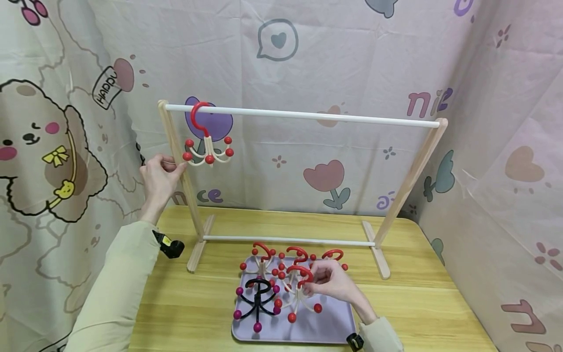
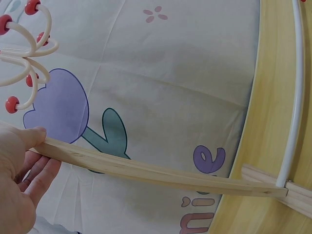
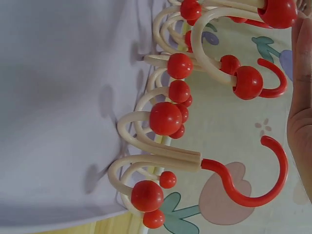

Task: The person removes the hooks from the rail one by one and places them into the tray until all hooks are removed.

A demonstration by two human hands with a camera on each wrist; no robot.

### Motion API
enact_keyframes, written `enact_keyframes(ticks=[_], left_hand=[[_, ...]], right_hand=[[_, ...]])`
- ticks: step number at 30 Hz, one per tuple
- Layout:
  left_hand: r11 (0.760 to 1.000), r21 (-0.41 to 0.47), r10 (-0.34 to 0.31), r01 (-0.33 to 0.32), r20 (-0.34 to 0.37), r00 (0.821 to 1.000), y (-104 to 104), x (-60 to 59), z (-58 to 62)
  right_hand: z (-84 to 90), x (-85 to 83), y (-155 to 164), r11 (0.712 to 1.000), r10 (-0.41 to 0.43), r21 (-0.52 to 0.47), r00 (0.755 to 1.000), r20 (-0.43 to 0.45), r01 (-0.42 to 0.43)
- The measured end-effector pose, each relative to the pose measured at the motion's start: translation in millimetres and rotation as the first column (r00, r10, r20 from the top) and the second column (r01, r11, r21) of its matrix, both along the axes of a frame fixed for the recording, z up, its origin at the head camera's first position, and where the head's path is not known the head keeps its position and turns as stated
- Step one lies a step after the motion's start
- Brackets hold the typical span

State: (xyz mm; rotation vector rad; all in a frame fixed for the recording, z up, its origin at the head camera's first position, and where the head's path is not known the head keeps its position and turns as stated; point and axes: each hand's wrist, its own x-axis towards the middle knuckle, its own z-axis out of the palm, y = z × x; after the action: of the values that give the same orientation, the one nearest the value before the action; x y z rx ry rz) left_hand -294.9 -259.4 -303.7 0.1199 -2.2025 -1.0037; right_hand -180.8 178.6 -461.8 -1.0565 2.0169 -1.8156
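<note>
My left hand (image 1: 160,178) pinches the left wooden post (image 1: 189,195) of a rack between thumb and fingers, below its top bar. Close beside it, a cream claw hanger (image 1: 208,144) with red ball tips hangs by its red hook from the white bar (image 1: 299,114). Over the lilac tray (image 1: 325,325), my right hand (image 1: 332,281) pinches another red-hooked claw hanger (image 1: 299,296) near its hook. That held hanger (image 3: 248,83) appears at the top of the right wrist view, partly cut off. Several similar hangers (image 3: 175,158) stand upright on the tray behind it.
A black claw hanger (image 1: 257,300) with magenta ball tips stands at the tray's left. The rack's lower white rod (image 1: 286,240) runs behind the tray, and its right post (image 1: 409,183) leans outward. A patterned cloth (image 1: 272,83) hangs behind the wooden table (image 1: 422,303).
</note>
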Motion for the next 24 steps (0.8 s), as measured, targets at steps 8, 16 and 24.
enact_keyframes(ticks=[8,16,24], left_hand=[[1.0,-0.005,0.014,-0.014,-0.014,1.0,0,0.5,-0.2],[1.0,0.006,0.001,-0.001,-0.02,1.0,0,-0.4,-0.8],[1.0,0.001,-0.006,0.006,-0.028,1.0,1,0.9,-0.1]], right_hand=[[-5.8,-0.8,0,0.999,-0.019,0.04,1.0,0.017,0.018],[-10.1,-2.1,1,0.998,-0.036,0.061,0.999,0.0,0.036],[-15.2,-3.1,1,0.994,-0.066,0.084,0.997,-0.03,0.068]])
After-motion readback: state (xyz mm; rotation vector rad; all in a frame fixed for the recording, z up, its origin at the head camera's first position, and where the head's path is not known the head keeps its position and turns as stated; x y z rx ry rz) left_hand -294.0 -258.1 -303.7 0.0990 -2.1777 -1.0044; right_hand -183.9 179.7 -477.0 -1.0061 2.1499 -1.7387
